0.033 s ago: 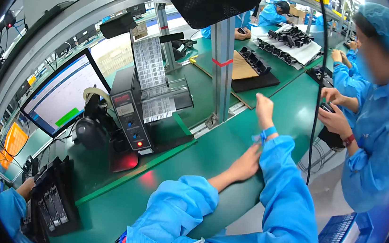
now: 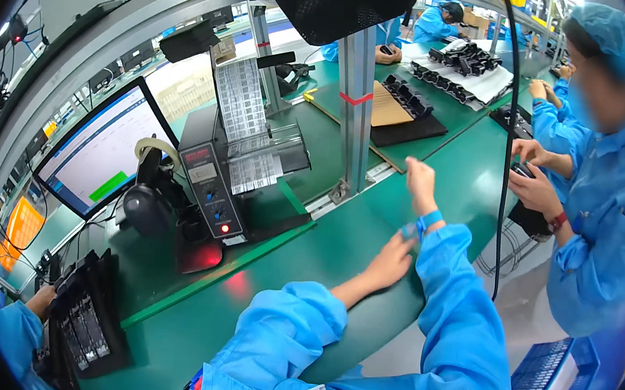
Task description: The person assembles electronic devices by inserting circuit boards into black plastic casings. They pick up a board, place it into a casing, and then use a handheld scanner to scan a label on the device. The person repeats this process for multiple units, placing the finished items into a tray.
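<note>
My right hand (image 2: 420, 186) is raised over the green bench, its fingers curled into a loose fist with nothing visible in them. Around that wrist runs a blue wristband (image 2: 429, 220) with a small pale blue piece at its left side. My left hand (image 2: 389, 262) reaches across from below, fingertips together at this small piece; the exact pinch is partly blurred. Both forearms wear blue sleeves.
Left of my arms stand a label printer (image 2: 211, 184) with a label strip, a black handheld scanner (image 2: 147, 208) and a monitor (image 2: 108, 147). A metal post (image 2: 353, 115) rises ahead. At right a co-worker (image 2: 605, 203) handles a small dark part. Black trays (image 2: 89, 324) lie lower left.
Both my hands have shifted slightly left. My left fingertips have moved up a little closer to the wristband's small piece.
</note>
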The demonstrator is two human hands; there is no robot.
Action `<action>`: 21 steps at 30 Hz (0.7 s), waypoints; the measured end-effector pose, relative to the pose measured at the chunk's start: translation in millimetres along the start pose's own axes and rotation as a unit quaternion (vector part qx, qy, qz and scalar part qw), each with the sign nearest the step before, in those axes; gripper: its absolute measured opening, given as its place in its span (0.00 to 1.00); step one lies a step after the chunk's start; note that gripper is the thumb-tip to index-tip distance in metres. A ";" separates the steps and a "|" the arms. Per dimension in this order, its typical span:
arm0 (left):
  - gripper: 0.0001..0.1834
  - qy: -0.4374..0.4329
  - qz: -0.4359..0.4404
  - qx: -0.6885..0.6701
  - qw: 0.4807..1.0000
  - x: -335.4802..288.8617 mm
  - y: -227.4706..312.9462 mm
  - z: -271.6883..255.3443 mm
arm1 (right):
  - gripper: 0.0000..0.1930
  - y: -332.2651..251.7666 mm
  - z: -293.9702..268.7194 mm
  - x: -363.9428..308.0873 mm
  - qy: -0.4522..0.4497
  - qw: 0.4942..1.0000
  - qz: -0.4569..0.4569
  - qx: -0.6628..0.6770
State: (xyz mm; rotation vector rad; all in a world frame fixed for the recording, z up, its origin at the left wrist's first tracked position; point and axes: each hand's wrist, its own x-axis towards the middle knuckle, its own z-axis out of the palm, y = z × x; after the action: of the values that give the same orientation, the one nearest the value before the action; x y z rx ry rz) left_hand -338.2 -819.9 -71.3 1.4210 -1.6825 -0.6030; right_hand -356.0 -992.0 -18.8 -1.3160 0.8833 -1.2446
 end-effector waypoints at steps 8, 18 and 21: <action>0.24 0.042 -0.175 -0.297 0.938 -268.9 78.2 -86.6 | 0.18 -5.3 -10.7 -135.1 -0.203 0.978 0.042 -0.040; 0.19 0.628 -0.276 -0.213 0.696 -479.2 150.3 -103.0 | 0.16 -36.6 127.5 -314.7 -0.535 0.843 0.044 0.007; 0.15 0.641 -0.323 -0.139 0.682 -492.5 156.4 -97.6 | 0.15 -22.9 171.9 -375.2 -0.625 0.780 0.028 -0.011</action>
State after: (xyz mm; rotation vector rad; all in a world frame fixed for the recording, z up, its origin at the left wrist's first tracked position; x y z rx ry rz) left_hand -338.1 -295.2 -35.5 1.5471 0.0563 -0.0626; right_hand -259.7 -590.9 -44.4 -1.7058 -0.0539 -0.0980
